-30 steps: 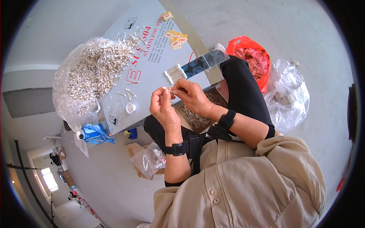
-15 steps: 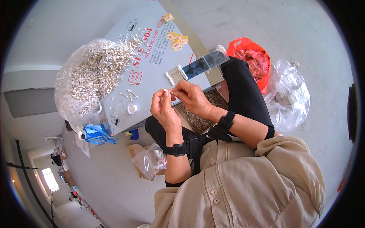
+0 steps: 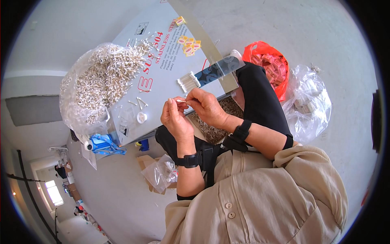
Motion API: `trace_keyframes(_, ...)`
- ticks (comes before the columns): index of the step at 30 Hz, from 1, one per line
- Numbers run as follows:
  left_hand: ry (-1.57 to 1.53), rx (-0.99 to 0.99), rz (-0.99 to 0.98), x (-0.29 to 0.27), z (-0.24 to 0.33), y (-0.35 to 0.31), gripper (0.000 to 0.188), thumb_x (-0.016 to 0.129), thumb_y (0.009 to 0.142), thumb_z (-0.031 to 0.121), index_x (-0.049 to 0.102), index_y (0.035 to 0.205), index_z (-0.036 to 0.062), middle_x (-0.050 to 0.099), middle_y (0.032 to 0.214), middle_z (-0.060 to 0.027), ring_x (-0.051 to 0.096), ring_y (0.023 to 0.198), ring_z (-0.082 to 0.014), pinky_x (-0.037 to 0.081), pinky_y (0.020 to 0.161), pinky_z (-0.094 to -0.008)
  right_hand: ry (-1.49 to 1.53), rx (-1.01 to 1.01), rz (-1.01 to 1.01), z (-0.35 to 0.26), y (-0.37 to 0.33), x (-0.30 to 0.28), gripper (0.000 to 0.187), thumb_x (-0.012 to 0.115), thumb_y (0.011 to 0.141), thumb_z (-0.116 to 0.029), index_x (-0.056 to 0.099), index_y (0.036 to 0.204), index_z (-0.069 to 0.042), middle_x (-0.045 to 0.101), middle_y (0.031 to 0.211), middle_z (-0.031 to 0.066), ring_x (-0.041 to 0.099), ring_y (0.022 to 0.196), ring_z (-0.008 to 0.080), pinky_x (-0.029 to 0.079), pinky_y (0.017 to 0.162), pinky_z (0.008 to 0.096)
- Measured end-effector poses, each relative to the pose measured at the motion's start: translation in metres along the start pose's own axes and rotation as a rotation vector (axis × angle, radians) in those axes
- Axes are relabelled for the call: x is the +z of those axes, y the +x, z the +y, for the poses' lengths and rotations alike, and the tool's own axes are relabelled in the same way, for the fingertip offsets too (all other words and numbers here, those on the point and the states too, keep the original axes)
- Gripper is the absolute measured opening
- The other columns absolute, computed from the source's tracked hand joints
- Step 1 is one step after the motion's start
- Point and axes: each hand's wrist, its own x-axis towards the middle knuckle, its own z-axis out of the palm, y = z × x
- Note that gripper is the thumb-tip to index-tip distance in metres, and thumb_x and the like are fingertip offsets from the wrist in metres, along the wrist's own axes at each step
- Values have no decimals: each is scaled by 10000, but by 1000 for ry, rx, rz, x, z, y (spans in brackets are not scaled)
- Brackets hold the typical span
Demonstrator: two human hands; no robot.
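Observation:
Above the near edge of the table, my left hand (image 3: 177, 124) and my right hand (image 3: 209, 109) meet around one cotton swab (image 3: 181, 101). The right fingertips pinch one end of it. The left thumb and fingers close on its other side, partly hiding it. Just beyond them, a neat row of cotton swabs (image 3: 188, 82) lies side by side at the end of a dark patterned strip (image 3: 219, 70). A few loose swabs (image 3: 141, 101) and a small round white tub (image 3: 141, 118) are left of my hands.
A large clear bag (image 3: 67, 91) spills a heap of swabs onto the table (image 3: 162, 77). Small yellow packets (image 3: 189, 45) lie farther back. Below my hands is a box of brownish swabs (image 3: 215, 128). A red bag (image 3: 252, 48) and clear bag (image 3: 306, 97) sit on the floor at right.
The left thumb and fingers have shifted slightly, and the swab between my hands shows more plainly. My right hand stays nearly in place, still pinching.

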Motion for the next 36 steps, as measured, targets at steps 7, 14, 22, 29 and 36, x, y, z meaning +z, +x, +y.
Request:
trace_keyframes(7,-51,-4,13,-2,-2,2,233,574,973,177,619,832,-3,633,806,-58,539,671,-110,449,630,-240,42,49,11,-1,0,1,57,635,859,-57,596,875,-19,618,812,148,616,764,309,486,660,367)
trace_keyframes(14,66,40,-30,-7,-7,0,57,674,880,34,626,882,3,629,809,-28,548,704,-89,454,660,-219,38,49,-18,-2,0,0,60,597,912,-23,561,887,19,609,782,112,588,725,177,479,651,315)
trace_keyframes(22,72,34,-15,-6,-4,-2,79,695,853,-4,618,871,0,619,815,-13,534,708,-76,450,671,-204,12,66,-39,-2,-1,-2,53,594,913,-20,564,901,22,606,787,111,568,725,168,479,666,312)
trace_keyframes(29,342,313,-143,-3,3,-10,125,711,827,-33,607,879,12,608,902,-35,554,803,-105,471,724,-227,112,3,-69,-6,-1,-7,70,610,877,-28,589,932,10,601,824,162,607,768,309,483,680,367)
trace_keyframes(36,415,368,-176,2,6,-14,129,700,817,-71,618,879,7,604,937,-35,548,820,-99,471,767,-224,113,-76,-49,-10,-1,-13,79,608,870,-13,587,944,9,589,823,158,598,783,320,482,694,373)
